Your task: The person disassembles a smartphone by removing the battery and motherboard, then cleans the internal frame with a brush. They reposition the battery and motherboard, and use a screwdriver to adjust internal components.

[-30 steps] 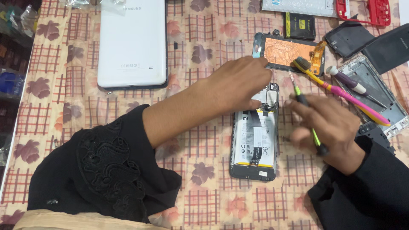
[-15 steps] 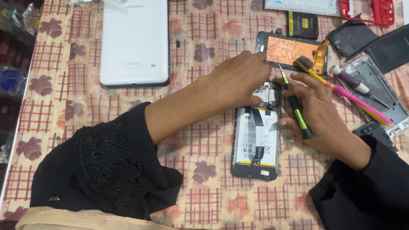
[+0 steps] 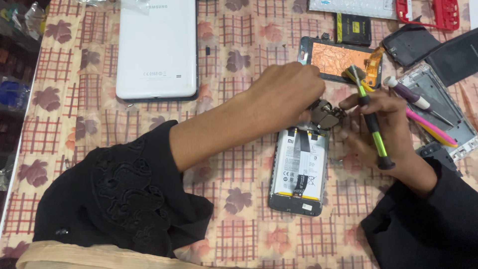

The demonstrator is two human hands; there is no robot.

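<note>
- an opened phone (image 3: 300,169), back cover off and its white battery showing, lies on a table (image 3: 74,119) covered with a checked, flower-printed cloth.
- the left hand (image 3: 289,92) rests over the top end of the opened phone, its grip pinched together on a small metal part (image 3: 326,113) there.
- the right hand (image 3: 383,132) sits just right of the phone's top end, its grip clamped on a green-and-black screwdriver (image 3: 372,124) that stands nearly upright.
- a white tablet (image 3: 157,47) lies face down, well up and left of the phone.
- a copper-backed screen panel (image 3: 338,59) lies just above the phone.
- a pink-handled tool (image 3: 430,127) lies to the phone's right, beyond the right hand.
</note>
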